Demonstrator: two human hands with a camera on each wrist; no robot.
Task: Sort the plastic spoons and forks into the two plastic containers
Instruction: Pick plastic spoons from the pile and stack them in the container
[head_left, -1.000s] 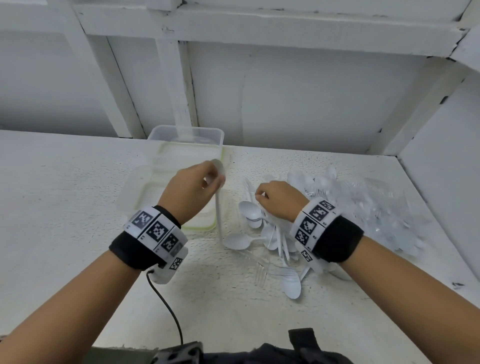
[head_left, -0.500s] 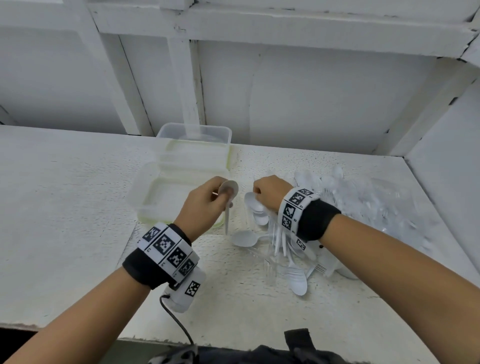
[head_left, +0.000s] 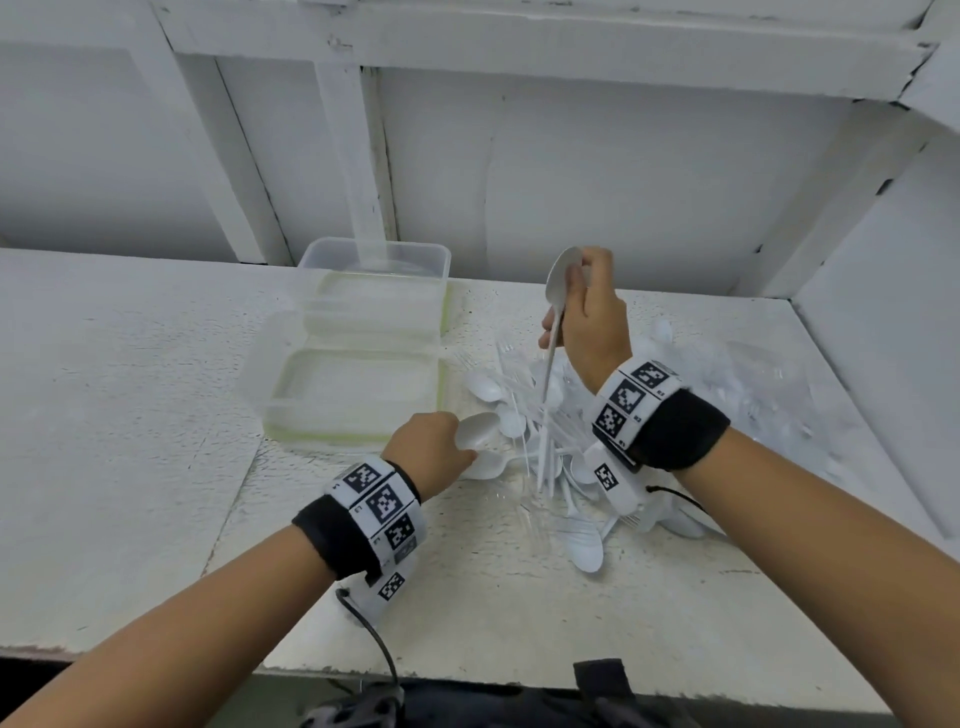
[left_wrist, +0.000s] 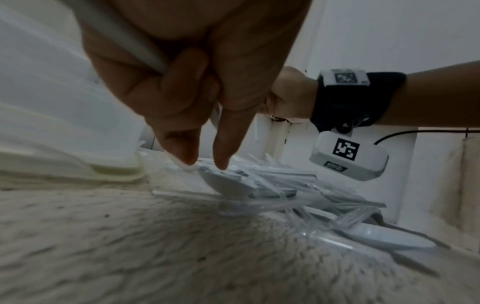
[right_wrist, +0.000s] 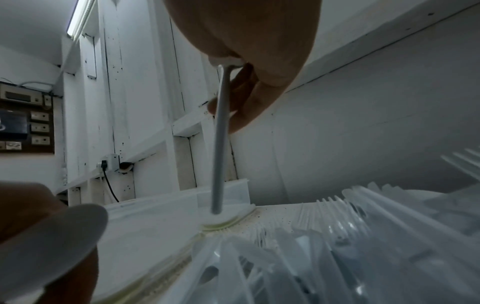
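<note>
My right hand (head_left: 589, 317) has just lifted a white plastic spoon (head_left: 558, 306) above the cutlery pile (head_left: 540, 447); my left hand (head_left: 431, 447), gripping another white spoon (head_left: 475, 430), dropped beside the clear plastic containers (head_left: 358, 358), both still empty.

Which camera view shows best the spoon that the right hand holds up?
The head view: the raised spoon shows whole there, bowl up at the right hand, handle hanging over the pile. The right wrist view shows only its handle from below, bowl hidden by the hand. In the left wrist view I cannot find it.
</note>
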